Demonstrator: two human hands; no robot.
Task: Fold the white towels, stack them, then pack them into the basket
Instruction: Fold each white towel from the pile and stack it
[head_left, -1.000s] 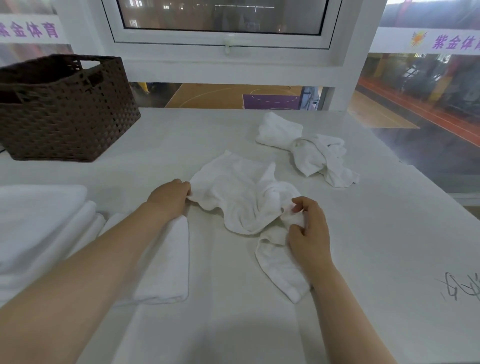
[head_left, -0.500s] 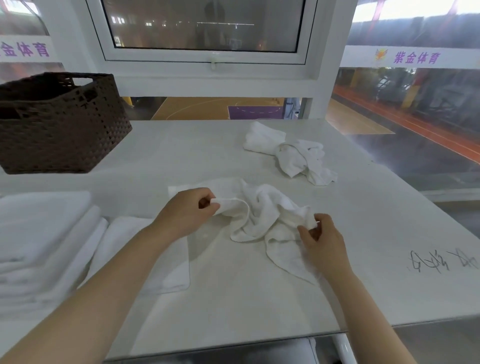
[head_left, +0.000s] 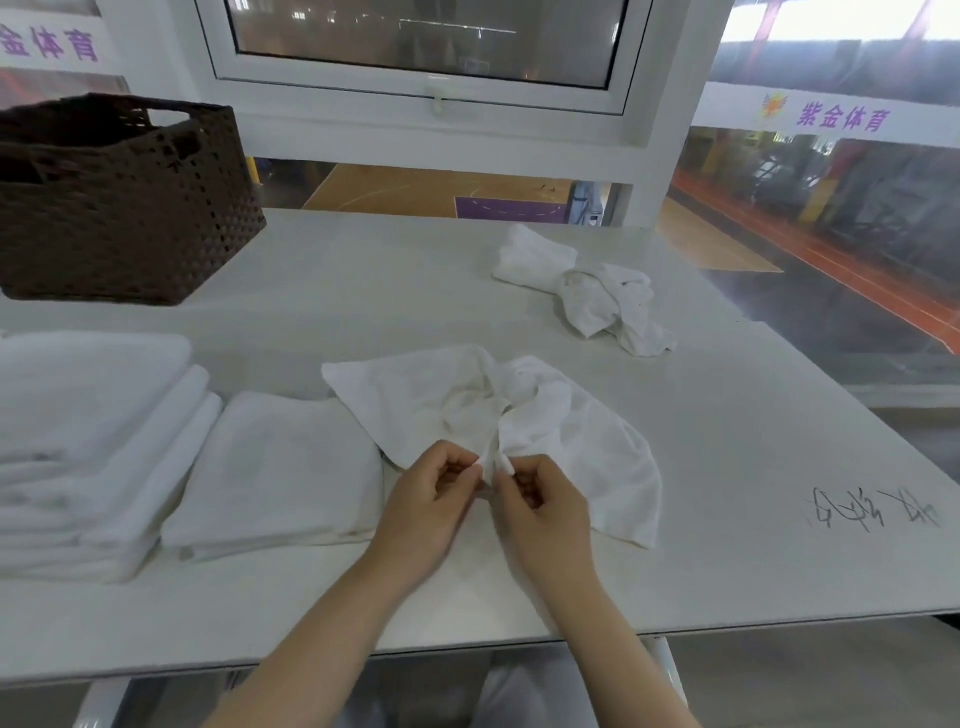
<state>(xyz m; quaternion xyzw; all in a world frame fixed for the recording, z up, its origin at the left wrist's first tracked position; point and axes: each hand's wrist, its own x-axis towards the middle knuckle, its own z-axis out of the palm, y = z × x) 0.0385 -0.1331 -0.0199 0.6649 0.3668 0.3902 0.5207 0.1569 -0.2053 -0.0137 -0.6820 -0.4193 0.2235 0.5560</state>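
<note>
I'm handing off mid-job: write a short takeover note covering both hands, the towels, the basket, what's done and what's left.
Left hand and right hand each pinch the near edge of the crumpled towel at table centre.
Folded stack sits near left; one folded towel lies beside it.
Another unfolded towel heap lies far right.
Brown woven basket stands far left; its inside is hidden.
Left: fold both loose towels, stack, pack.
</note>
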